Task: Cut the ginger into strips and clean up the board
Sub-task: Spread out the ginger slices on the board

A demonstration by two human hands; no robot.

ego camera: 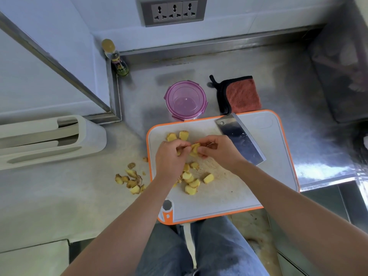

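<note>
Bottle (117, 61) at back left, label blurred, unreadable. Ginger trimmings (131, 181) lie on counter just left of board (219, 200). Left hand (169, 157) and right hand (218, 153) both pinch one pale-yellow ginger piece (194, 149) over mid-board. Yellow chunks (190, 181), brown-edged, lie below. Cleaver (241, 139) flat on board's right.

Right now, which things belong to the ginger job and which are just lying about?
Job: held ginger piece, left hand, right hand, loose ginger pieces, cutting board, cleaver, counter scraps, perhaps cloth, container.
Lying about: bottle, sockets, white rack.
</note>
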